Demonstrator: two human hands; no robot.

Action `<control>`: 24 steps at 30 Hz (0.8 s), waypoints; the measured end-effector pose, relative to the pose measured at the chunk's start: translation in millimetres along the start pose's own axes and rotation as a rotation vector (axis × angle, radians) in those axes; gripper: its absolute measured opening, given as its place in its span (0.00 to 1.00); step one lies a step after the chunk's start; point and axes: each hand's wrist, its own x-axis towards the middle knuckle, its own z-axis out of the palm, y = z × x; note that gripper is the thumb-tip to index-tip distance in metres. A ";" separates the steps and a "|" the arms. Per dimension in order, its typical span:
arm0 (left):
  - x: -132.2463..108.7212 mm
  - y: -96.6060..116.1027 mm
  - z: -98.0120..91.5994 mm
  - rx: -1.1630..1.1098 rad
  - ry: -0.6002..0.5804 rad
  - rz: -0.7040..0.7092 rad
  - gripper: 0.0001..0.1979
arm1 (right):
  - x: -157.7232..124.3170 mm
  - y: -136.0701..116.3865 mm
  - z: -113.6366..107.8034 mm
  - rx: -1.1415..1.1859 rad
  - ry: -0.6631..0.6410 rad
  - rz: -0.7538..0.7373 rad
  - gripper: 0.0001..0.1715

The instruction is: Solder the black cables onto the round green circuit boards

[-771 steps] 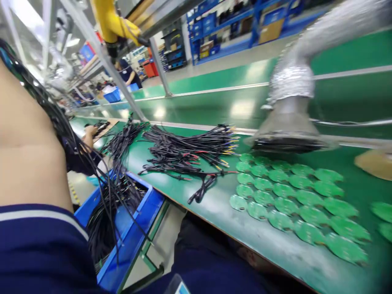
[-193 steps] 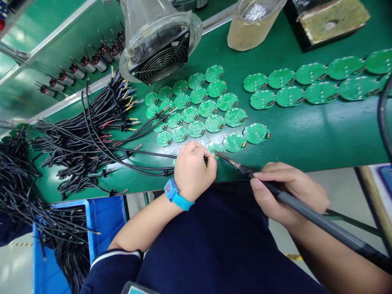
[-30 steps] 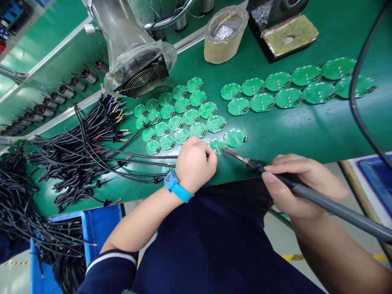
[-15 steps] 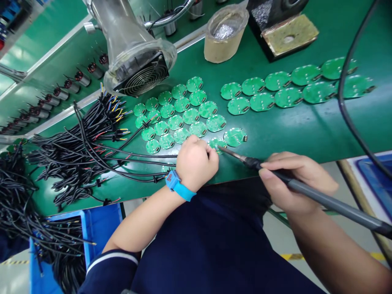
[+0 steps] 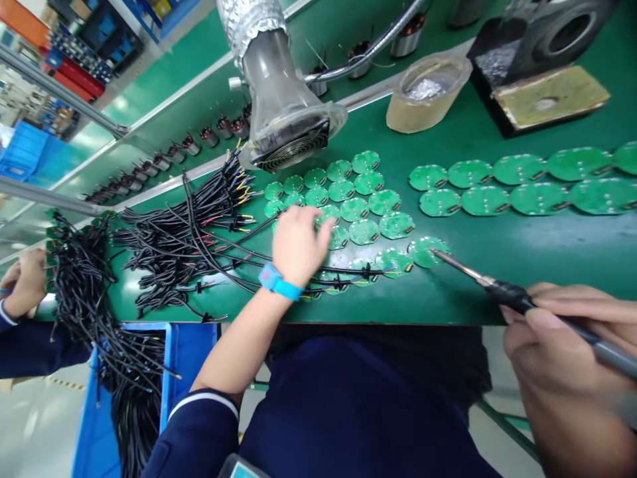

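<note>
My left hand [image 5: 298, 244], with a blue wristband [image 5: 281, 282], hovers over rows of round green circuit boards [image 5: 364, 232]. Its thumb stands apart from the curved fingers, and nothing shows between them. A black cable passes under the hand; its coloured wire ends lie on a board [image 5: 393, 261] in the near row. My right hand [image 5: 572, 332] grips a soldering iron [image 5: 512, 295] like a pen. The iron's tip is at the rightmost board [image 5: 426, 252] of that row; whether it touches is unclear.
Black cables [image 5: 169, 232] are heaped to the left, more hanging into a blue bin [image 5: 166, 372]. A fume extractor [image 5: 288, 126] overhangs the boards. Behind stand a solder-scrap cup [image 5: 428, 93] and a sponge stand [image 5: 552, 99]. Another person's hand [image 5: 27, 282] is far left.
My left hand has opened from a closed fist and moved away from the near row toward the boards behind. The soldering iron's tip has shifted to the rightmost board. The camera view has turned.
</note>
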 end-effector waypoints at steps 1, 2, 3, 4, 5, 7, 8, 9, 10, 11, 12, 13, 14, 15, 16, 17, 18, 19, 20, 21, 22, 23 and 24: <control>7.2 -16.1 -3.0 0.074 0.070 -0.037 0.11 | -0.3 0.6 -0.8 -0.016 -0.019 -0.025 0.15; 14.8 -31.6 -5.2 0.129 0.100 -0.057 0.10 | -0.7 1.1 -1.7 -0.028 -0.044 -0.057 0.13; 22.3 -45.6 -6.5 0.159 0.095 -0.052 0.09 | -1.2 1.3 -2.6 -0.033 -0.055 -0.091 0.12; 29.2 -57.3 -7.2 0.168 0.069 -0.029 0.08 | -1.9 1.4 -3.4 -0.037 -0.067 -0.099 0.12; 35.0 -66.0 -7.6 0.159 0.035 0.005 0.07 | -2.5 1.3 -4.1 -0.033 -0.073 -0.095 0.11; 41.9 -73.2 -8.6 0.094 -0.016 0.064 0.06 | -3.7 0.5 -5.3 -0.006 -0.067 -0.068 0.11; 42.4 -71.2 -9.7 0.039 -0.021 0.069 0.06 | -4.2 -0.1 -5.9 0.015 -0.065 -0.051 0.10; 40.8 -65.6 -11.2 -0.033 -0.020 0.053 0.05 | -4.5 -0.8 -6.8 0.039 -0.069 -0.039 0.09; 37.1 -56.6 -12.9 -0.120 -0.020 0.024 0.04 | -4.7 -1.7 -7.9 0.067 -0.089 -0.031 0.07; 31.5 -44.7 -14.4 -0.215 -0.027 -0.005 0.03 | -4.7 -2.4 -9.4 0.092 -0.111 -0.027 0.06; 24.5 -30.4 -15.2 -0.307 -0.042 -0.029 0.02 | -4.5 -3.2 -11.2 0.112 -0.130 -0.023 0.06; 16.6 -14.5 -15.1 -0.387 -0.066 -0.032 0.01 | -4.2 -3.9 -13.2 0.126 -0.148 -0.014 0.05; 8.5 2.2 -13.6 -0.446 -0.095 -0.013 0.01 | -3.9 -4.6 -15.4 0.132 -0.157 -0.009 0.05; 0.7 18.8 -10.6 -0.484 -0.121 0.017 0.02 | -3.5 -5.3 -17.6 0.131 -0.163 -0.006 0.05; -6.0 34.4 -6.3 -0.502 -0.150 0.050 0.02 | -3.2 -6.2 -19.7 0.123 -0.168 0.000 0.05; -11.2 48.3 -0.8 -0.507 -0.185 0.073 0.03 | -3.0 -7.1 -21.6 0.115 -0.172 0.004 0.04; -14.6 60.0 5.4 -0.496 -0.224 0.087 0.03 | -3.0 -8.0 -23.3 0.108 -0.177 0.007 0.05; -16.3 69.0 11.6 -0.469 -0.262 0.090 0.03 | -3.1 -9.0 -24.8 0.101 -0.183 0.010 0.05; -16.4 75.5 17.5 -0.431 -0.290 0.084 0.03 | -3.3 -9.8 -26.1 0.092 -0.190 0.013 0.05; -15.4 79.6 22.7 -0.386 -0.307 0.074 0.04 | -3.7 -10.4 -27.3 0.085 -0.197 0.013 0.06; -13.7 81.8 26.8 -0.343 -0.314 0.065 0.05 | -4.2 -10.7 -28.3 0.079 -0.205 0.013 0.06; -11.7 82.6 29.8 -0.309 -0.317 0.061 0.05 | -4.8 -10.6 -29.1 0.075 -0.214 0.012 0.06; -9.9 82.6 31.8 -0.289 -0.319 0.059 0.06 | -5.3 -10.3 -29.8 0.071 -0.223 0.012 0.07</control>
